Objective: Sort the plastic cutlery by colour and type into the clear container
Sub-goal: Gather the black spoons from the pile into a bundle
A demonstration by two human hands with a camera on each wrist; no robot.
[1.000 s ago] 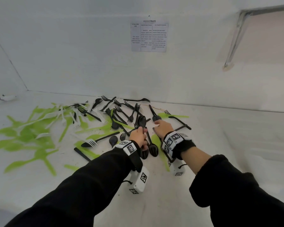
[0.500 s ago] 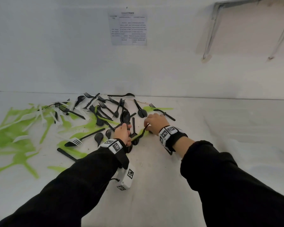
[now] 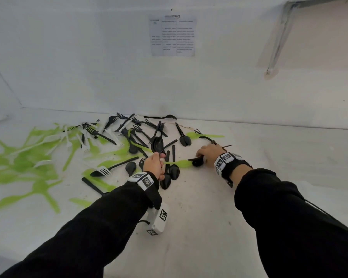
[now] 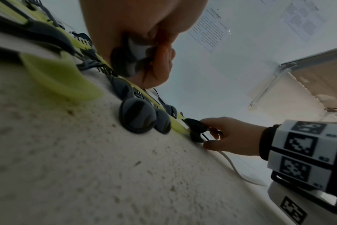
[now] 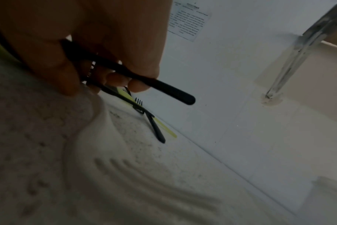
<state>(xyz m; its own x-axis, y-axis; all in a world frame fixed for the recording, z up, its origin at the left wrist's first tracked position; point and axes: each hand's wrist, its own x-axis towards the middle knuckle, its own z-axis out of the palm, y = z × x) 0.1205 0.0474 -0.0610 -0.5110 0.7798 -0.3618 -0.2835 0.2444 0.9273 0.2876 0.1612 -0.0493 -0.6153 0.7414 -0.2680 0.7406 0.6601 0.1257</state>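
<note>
A scatter of black, green and white plastic cutlery point(image 3: 129, 137) lies on the white surface against the back wall. My left hand point(image 3: 155, 164) grips a bunch of black spoons point(image 3: 170, 174) by their handles, bowls pointing toward me point(image 4: 138, 115). My right hand point(image 3: 206, 153) is curled round a black spoon point(image 3: 197, 162); its handle point(image 5: 160, 86) sticks out past my fingers in the right wrist view. A green spoon point(image 3: 178, 163) lies between the two hands. The clear container is not in view.
Green cutlery point(image 3: 24, 163) spreads over the left of the surface, with white forks point(image 3: 84, 137) among it. A black fork on a green piece point(image 5: 144, 109) lies by the wall to the right. A printed sheet point(image 3: 172, 36) hangs on the wall.
My right hand has drawn right and toward me with the black spoon in it. My left hand stays put with its bunch of black spoons.
</note>
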